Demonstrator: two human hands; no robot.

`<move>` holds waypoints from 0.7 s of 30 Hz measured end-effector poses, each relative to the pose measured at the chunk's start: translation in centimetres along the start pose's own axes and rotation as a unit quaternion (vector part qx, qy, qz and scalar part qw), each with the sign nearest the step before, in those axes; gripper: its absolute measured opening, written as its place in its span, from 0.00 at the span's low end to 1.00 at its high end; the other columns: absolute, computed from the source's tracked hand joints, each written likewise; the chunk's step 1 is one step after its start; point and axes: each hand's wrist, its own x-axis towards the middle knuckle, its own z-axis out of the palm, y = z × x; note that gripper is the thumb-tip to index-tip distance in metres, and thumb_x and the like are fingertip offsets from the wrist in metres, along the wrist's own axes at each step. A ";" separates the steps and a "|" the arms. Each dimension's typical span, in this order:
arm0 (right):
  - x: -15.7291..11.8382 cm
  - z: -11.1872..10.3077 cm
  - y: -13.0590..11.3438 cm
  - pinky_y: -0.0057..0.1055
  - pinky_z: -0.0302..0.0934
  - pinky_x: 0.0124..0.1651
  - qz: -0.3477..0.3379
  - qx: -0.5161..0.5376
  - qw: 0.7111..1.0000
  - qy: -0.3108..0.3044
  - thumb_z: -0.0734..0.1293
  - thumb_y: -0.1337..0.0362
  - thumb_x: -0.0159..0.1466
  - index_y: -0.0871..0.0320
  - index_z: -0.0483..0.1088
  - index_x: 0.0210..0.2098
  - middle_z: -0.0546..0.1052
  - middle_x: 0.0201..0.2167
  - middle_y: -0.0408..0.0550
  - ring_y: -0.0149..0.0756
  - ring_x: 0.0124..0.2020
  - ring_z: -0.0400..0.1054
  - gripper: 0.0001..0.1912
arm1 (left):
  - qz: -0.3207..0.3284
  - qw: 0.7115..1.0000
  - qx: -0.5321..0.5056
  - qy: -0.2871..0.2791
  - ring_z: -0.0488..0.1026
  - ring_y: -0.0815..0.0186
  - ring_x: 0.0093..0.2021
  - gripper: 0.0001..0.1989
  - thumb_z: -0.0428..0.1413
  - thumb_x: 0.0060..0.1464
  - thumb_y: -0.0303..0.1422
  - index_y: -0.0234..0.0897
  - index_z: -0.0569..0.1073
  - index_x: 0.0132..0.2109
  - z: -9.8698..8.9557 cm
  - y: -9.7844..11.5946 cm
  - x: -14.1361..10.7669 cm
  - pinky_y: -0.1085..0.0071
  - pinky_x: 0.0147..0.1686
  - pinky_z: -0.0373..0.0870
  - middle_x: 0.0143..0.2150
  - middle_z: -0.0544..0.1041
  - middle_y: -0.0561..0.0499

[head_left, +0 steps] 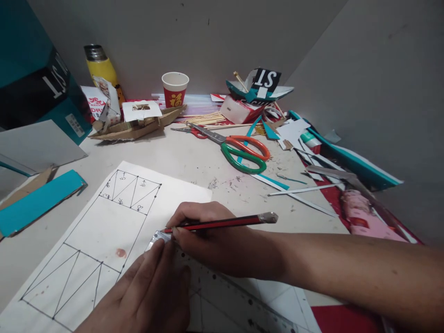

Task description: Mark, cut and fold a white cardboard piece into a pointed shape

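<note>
Head view: pinching slim red-and-black pencil (225, 224) between thumb and fingers of right hand (208, 245), pointing it leftward above white paper sheet (90, 222) with black line drawings, tip by end of clear plastic ruler (155, 238). Resting left hand (145, 286) on ruler, fingers together; cannot tell whether pinching. Beyond right hand: green-and-orange-handled metal scissors (225, 142).

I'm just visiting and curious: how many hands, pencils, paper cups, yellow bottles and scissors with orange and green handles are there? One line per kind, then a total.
Hands: 2, left hand and right hand
Pencil: 1, in the right hand
Paper cup: 1
Yellow bottle: 1
Orange-and-green-handled scissors: 1 pair
Total: 6
</note>
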 end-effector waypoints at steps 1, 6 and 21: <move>0.0 0.0 0.0 0.22 0.63 0.33 -0.001 -0.002 1.000 -0.004 0.64 0.74 0.60 0.64 0.75 0.35 0.79 0.30 0.46 0.28 0.30 0.70 0.08 | -0.001 1.000 0.005 0.002 0.60 0.51 0.65 0.24 0.52 0.58 0.30 0.34 0.66 0.61 0.1 0.1 0.0 0.67 0.50 0.76 0.65 0.66 0.39; -0.2 0.0 0.1 0.22 0.62 0.33 -0.013 -0.012 1.000 -0.007 0.64 0.73 0.61 0.63 0.75 0.35 0.78 0.30 0.44 0.27 0.30 0.70 0.07 | 0.017 1.000 0.016 -0.001 0.59 0.48 0.66 0.25 0.52 0.58 0.31 0.34 0.65 0.62 0.3 0.0 0.0 0.64 0.50 0.75 0.65 0.65 0.36; 0.4 -0.6 -0.4 0.25 0.63 0.35 0.019 -0.001 0.999 -0.032 0.63 0.74 0.59 0.60 0.73 0.33 0.78 0.31 0.44 0.30 0.31 0.70 0.08 | 0.005 1.000 -0.015 0.014 0.60 0.50 0.66 0.26 0.48 0.58 0.27 0.32 0.61 0.64 0.2 -0.2 0.0 0.66 0.51 0.74 0.67 0.63 0.37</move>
